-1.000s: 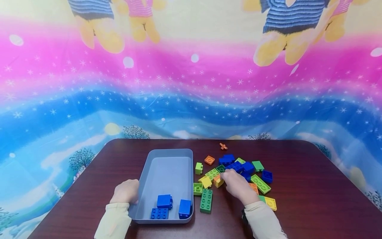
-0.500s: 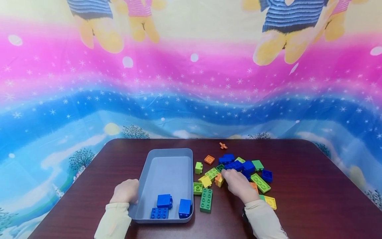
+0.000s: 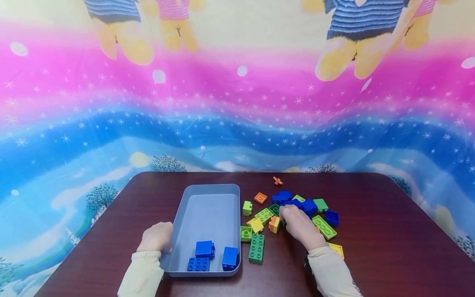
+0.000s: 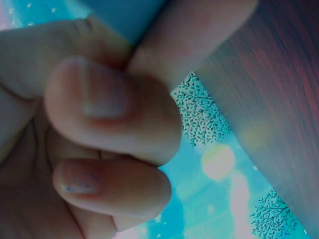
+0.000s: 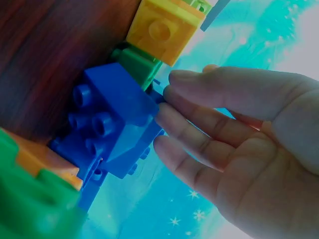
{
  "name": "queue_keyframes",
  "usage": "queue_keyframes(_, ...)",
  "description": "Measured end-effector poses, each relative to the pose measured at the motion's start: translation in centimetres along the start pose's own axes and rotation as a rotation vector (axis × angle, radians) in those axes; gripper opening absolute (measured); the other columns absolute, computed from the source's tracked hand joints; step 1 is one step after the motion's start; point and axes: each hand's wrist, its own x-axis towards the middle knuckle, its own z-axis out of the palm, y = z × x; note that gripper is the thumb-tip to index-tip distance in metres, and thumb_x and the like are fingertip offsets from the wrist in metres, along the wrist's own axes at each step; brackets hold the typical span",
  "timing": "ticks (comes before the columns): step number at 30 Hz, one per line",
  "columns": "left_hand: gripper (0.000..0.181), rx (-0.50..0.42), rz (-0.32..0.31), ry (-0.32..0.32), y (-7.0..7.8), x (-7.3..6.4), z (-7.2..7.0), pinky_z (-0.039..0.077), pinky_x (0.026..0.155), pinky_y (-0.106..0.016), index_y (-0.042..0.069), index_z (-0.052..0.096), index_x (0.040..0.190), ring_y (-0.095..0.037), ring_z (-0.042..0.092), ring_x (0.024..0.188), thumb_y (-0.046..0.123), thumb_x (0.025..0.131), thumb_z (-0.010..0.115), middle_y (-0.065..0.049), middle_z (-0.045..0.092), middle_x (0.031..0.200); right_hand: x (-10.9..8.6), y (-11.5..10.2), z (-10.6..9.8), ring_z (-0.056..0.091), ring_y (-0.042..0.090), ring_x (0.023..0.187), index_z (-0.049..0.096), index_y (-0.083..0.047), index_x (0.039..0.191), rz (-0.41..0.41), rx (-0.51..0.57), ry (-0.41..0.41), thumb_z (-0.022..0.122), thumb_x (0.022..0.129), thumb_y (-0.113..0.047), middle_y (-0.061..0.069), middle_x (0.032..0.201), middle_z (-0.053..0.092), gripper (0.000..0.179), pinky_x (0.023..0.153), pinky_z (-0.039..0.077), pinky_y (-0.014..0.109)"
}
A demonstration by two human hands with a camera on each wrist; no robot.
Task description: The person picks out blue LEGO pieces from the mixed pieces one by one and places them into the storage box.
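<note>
In the head view my left hand (image 3: 155,237) grips the left side of a grey-blue tray (image 3: 179,220). Up close in the left wrist view, its fingers (image 4: 119,114) curl below the tray's wall (image 4: 127,17). Three blue bricks, one of them studded (image 3: 198,264), lie at the tray's near end. On the right, my right hand (image 3: 301,227) reaches into a heap of toy building bricks. Its fairly straight fingers (image 5: 199,144) come right up to blue bricks (image 5: 119,94), thumb alongside. A yellow-and-orange brick (image 3: 274,225) stands just left of that hand.
Loose green, yellow and orange bricks lie about the heap, among them a long green brick (image 3: 256,248) beside the tray. An orange cross-shaped piece (image 3: 277,180) is near the back edge of the dark wooden table (image 3: 389,231). A printed cloth (image 3: 237,103) hangs behind.
My right hand has shifted slightly right, away from the yellow-and-orange brick, which has turned a little and now shows fully. The left hand and tray stay put.
</note>
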Motion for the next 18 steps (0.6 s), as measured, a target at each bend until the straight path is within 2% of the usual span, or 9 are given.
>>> queue_keyframes(5,0.022,-0.003,0.002,0.002,0.0,0.0,0.0,0.040,0.046,-0.034,0.002,0.052,0.064,-0.017,0.044,0.050,-0.008,0.061,0.071,-0.005,0.045,0.056,-0.2,0.4,-0.5,0.047,0.021,0.067,0.058,-0.004,0.076,0.073,-0.080,-0.032,0.069,0.069,0.009,0.005,0.071,0.051,0.018,0.060,0.043,0.034)
queue_keyframes(9,0.021,-0.004,-0.001,0.004,0.0,0.0,0.1,0.040,0.046,-0.034,0.002,0.052,0.064,-0.017,0.043,0.050,-0.009,0.061,0.070,-0.005,0.045,0.056,-0.2,0.9,-0.6,0.046,0.025,0.069,0.060,-0.002,0.080,0.149,-0.113,-0.082,0.074,0.068,0.000,0.008,0.075,0.054,0.019,0.062,0.044,0.039)
queue_keyframes(15,0.021,-0.009,-0.004,0.005,0.0,0.0,0.1,0.040,0.047,-0.034,0.002,0.052,0.065,-0.017,0.043,0.051,-0.009,0.061,0.070,-0.005,0.045,0.056,-0.3,1.1,-0.9,0.046,0.024,0.067,0.059,0.000,0.080,0.207,-0.089,-0.128,0.070,0.068,0.007,0.009,0.076,0.052,0.018,0.060,0.044,0.038)
queue_keyframes(18,0.021,-0.005,-0.003,0.004,0.0,0.0,0.1,0.041,0.047,-0.034,0.002,0.053,0.066,-0.017,0.043,0.051,-0.009,0.061,0.070,-0.005,0.045,0.057,-0.3,1.1,-0.8,0.043,0.020,0.062,0.055,-0.002,0.071,0.209,-0.077,-0.125,0.065,0.070,0.011,0.007,0.070,0.046,0.016,0.055,0.041,0.033)
